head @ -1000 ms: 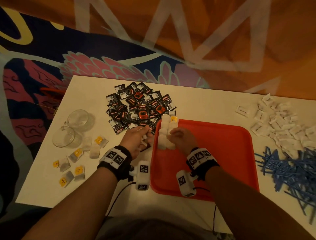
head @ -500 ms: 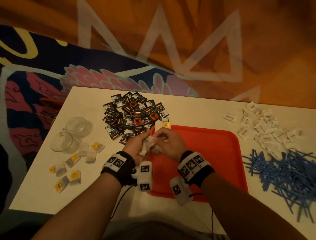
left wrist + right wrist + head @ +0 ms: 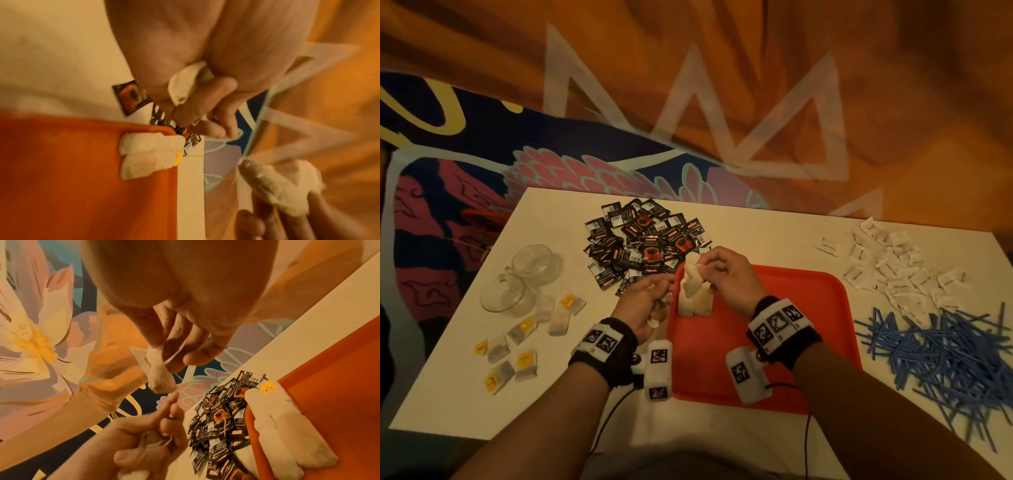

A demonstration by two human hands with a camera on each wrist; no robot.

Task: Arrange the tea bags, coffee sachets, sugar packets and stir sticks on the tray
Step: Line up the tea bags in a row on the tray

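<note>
An orange tray (image 3: 791,325) lies on the white table (image 3: 756,229). Two tea bags (image 3: 697,301) rest side by side in its far left corner, also seen as tea bags (image 3: 287,434) in the right wrist view and tea bags (image 3: 148,154) in the left wrist view. My right hand (image 3: 726,274) pinches a tea bag (image 3: 160,378) just above that corner. My left hand (image 3: 643,305), just left of the tray, grips more tea bags (image 3: 185,82). Black coffee sachets (image 3: 643,246) are heaped behind the hands. White sugar packets (image 3: 893,270) and blue stir sticks (image 3: 945,359) lie right of the tray.
Two glass cups (image 3: 520,277) stand at the table's left side. Several loose tea bags with yellow tags (image 3: 524,339) lie in front of them. A patterned rug (image 3: 482,171) covers the floor beyond the table's far edge.
The hands met near the tray's far left corner, then parted. My right hand now holds a tea bag raised over that corner, and my left hand has drawn back left.
</note>
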